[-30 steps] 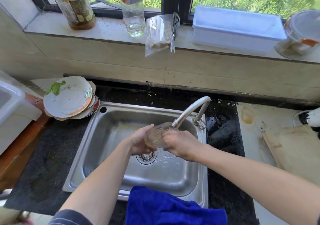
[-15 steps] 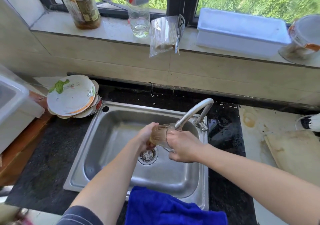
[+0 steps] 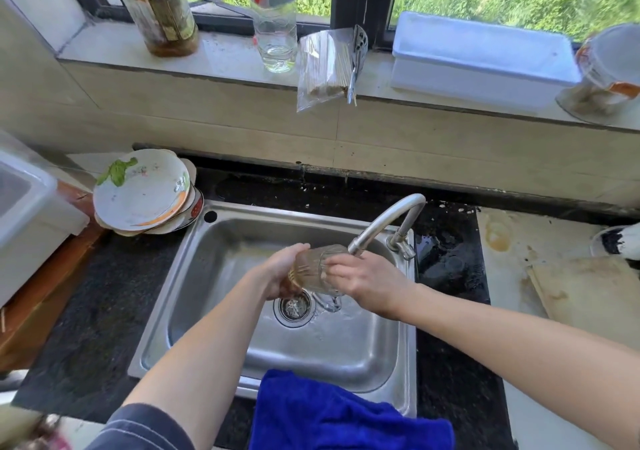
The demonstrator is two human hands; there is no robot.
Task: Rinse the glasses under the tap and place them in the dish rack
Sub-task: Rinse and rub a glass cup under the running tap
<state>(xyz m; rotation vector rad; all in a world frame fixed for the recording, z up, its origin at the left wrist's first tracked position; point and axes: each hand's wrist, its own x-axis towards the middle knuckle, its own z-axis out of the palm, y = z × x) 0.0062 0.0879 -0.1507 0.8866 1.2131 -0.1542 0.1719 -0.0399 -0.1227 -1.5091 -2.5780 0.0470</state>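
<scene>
Right, gripping ribbed clear glass tumbler (image 3: 317, 269) with left hand (image 3: 278, 275) at one end, right hand (image 3: 365, 280) round the side; rotate slowly under curved steel tap (image 3: 384, 221).

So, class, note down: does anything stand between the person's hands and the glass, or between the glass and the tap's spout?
Nothing visible does. Left hand and right hand both hold the glass, which sits at the tap spout over the sink. No dish rack can be made out.
</scene>
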